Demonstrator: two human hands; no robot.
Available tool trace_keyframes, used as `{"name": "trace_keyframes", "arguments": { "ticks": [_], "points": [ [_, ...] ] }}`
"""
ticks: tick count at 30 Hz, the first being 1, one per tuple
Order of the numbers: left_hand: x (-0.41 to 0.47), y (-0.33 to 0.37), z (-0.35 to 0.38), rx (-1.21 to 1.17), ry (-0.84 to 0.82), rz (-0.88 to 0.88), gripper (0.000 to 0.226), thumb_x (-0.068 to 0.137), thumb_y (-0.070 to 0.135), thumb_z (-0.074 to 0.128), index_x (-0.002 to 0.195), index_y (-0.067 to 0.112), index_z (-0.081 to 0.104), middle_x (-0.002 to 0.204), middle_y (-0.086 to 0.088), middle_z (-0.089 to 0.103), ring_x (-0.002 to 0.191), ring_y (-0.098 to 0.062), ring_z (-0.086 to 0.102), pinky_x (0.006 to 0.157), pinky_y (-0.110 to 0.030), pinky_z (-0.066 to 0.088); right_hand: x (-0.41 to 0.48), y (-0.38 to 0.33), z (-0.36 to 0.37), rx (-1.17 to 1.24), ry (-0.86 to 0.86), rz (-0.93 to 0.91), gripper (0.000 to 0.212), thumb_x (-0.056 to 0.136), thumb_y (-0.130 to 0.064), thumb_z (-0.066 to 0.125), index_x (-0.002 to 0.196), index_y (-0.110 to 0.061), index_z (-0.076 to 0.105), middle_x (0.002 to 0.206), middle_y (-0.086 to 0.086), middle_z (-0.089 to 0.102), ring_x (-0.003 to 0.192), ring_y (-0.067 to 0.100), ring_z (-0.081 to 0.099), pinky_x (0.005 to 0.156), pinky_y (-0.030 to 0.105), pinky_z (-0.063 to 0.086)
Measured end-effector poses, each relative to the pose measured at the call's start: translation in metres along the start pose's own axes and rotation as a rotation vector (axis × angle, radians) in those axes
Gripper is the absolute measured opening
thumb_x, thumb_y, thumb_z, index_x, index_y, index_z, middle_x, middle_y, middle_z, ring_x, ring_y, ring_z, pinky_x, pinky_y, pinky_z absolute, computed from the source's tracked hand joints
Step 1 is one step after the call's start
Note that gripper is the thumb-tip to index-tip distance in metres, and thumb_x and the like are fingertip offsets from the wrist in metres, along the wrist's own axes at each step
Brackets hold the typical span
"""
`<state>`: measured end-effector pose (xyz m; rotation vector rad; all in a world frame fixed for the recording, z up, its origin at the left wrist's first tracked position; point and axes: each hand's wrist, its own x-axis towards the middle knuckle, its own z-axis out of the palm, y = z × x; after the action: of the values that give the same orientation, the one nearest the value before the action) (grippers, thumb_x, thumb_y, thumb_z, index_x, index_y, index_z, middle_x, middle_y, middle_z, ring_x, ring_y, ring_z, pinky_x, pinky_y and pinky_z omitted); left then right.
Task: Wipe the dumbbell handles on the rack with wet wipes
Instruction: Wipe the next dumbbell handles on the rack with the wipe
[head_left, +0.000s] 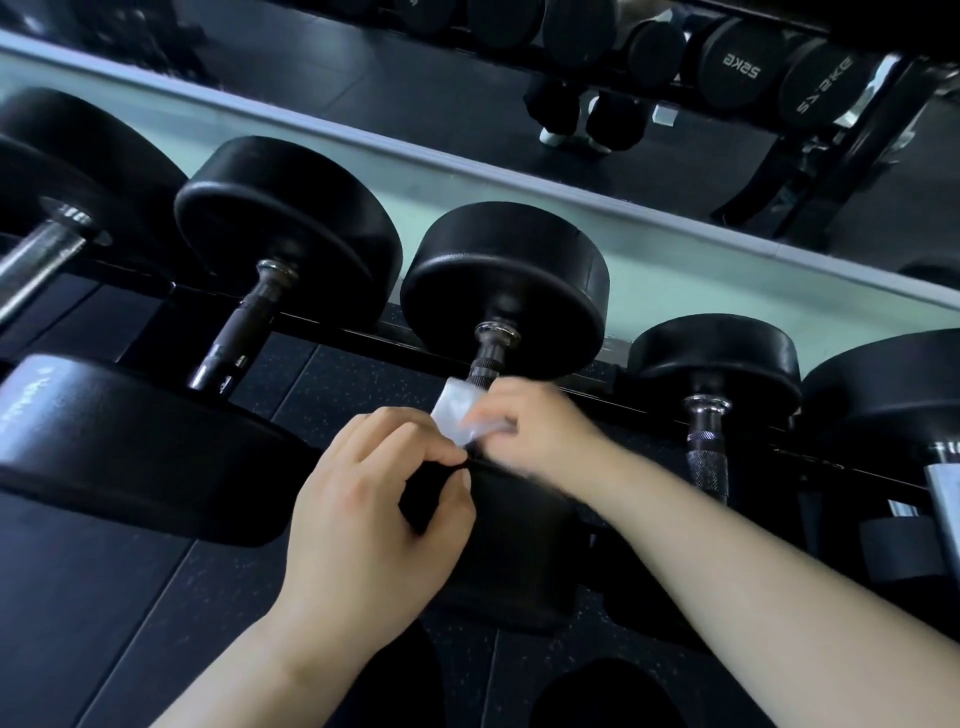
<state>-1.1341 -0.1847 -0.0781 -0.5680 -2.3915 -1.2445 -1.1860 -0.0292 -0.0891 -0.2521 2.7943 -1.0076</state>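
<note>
Two bare forearms reach up from the bottom edge of the head view and meet over one dumbbell (506, 291) in the middle of the rack (322, 325).

The left hand (374, 483) lies knuckles up, its fingers bent tightly, with their tips at the top rim of the dumbbell's near head, just under the wipe. The thumb is tucked below them. Whether it grips the head's rim, a corner of the wipe, or nothing cannot be told.

The right hand (530, 426) is blurred. Its fingers are curled round the wet wipe (457, 410) and hold it against the lower part of the handle (483, 364).

The wipe is a small, pale, crumpled sheet wrapped partly round the bar, between the two hands. Above it the knurled dark handle runs up to a shiny collar at the far rubber head, which is black and round.

More black dumbbells (288, 234) lie side by side on the rack to either side. Behind them runs the pale lower edge of a mirror (519, 171). Dark speckled floor (332, 395) shows below the rack.
</note>
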Motion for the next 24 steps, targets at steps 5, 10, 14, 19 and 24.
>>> {"name": "trace_keyframes", "arguments": {
  "ticks": [5, 10, 14, 19, 24],
  "points": [
    [-0.001, 0.000, 0.000, 0.009, 0.001, -0.005, 0.023, 0.072, 0.026, 0.049, 0.073, 0.009, 0.065, 0.083, 0.012, 0.053, 0.079, -0.004, 0.049, 0.075, -0.007, 0.036, 0.013, -0.008, -0.013, -0.196, 0.005, -0.002, 0.021, 0.087, -0.013, 0.052, 0.098, -0.011, 0.070, 0.078, -0.002, 0.054, 0.077, 0.018, 0.052, 0.067, 0.028, 0.042],
    [-0.001, 0.001, 0.000, -0.001, -0.003, -0.017, 0.024, 0.073, 0.027, 0.049, 0.074, 0.009, 0.065, 0.084, 0.013, 0.053, 0.079, -0.004, 0.049, 0.074, -0.007, 0.036, 0.020, -0.010, -0.018, -0.246, 0.133, 0.057, 0.026, 0.090, -0.012, 0.045, 0.106, -0.012, 0.066, 0.094, 0.006, 0.051, 0.092, 0.024, 0.052, 0.067, 0.023, 0.032],
    [-0.001, 0.000, 0.000, -0.005, 0.000, -0.016, 0.023, 0.072, 0.027, 0.049, 0.074, 0.010, 0.065, 0.083, 0.017, 0.053, 0.080, -0.003, 0.049, 0.074, -0.006, 0.036, -0.009, -0.008, -0.010, -0.132, -0.093, -0.051, 0.015, 0.082, -0.006, 0.052, 0.086, -0.006, 0.066, 0.072, -0.006, 0.044, 0.070, 0.014, 0.046, 0.064, 0.026, 0.036],
    [-0.001, 0.001, 0.000, 0.001, -0.009, -0.030, 0.025, 0.073, 0.028, 0.048, 0.074, 0.010, 0.065, 0.083, 0.012, 0.054, 0.080, -0.004, 0.049, 0.075, -0.007, 0.036, -0.018, 0.021, -0.009, 0.599, 0.390, 0.465, 0.013, 0.085, -0.008, 0.053, 0.096, -0.012, 0.057, 0.083, 0.001, 0.057, 0.081, 0.016, 0.055, 0.074, 0.025, 0.045],
    [-0.001, 0.001, 0.000, 0.004, -0.013, -0.039, 0.025, 0.073, 0.029, 0.048, 0.074, 0.010, 0.065, 0.083, 0.012, 0.054, 0.079, -0.004, 0.049, 0.075, -0.006, 0.036, 0.005, 0.021, -0.003, 0.775, 0.358, 0.519, 0.028, 0.085, 0.000, 0.047, 0.105, -0.016, 0.055, 0.095, 0.002, 0.055, 0.099, 0.021, 0.054, 0.092, 0.034, 0.046]
  ]
}}
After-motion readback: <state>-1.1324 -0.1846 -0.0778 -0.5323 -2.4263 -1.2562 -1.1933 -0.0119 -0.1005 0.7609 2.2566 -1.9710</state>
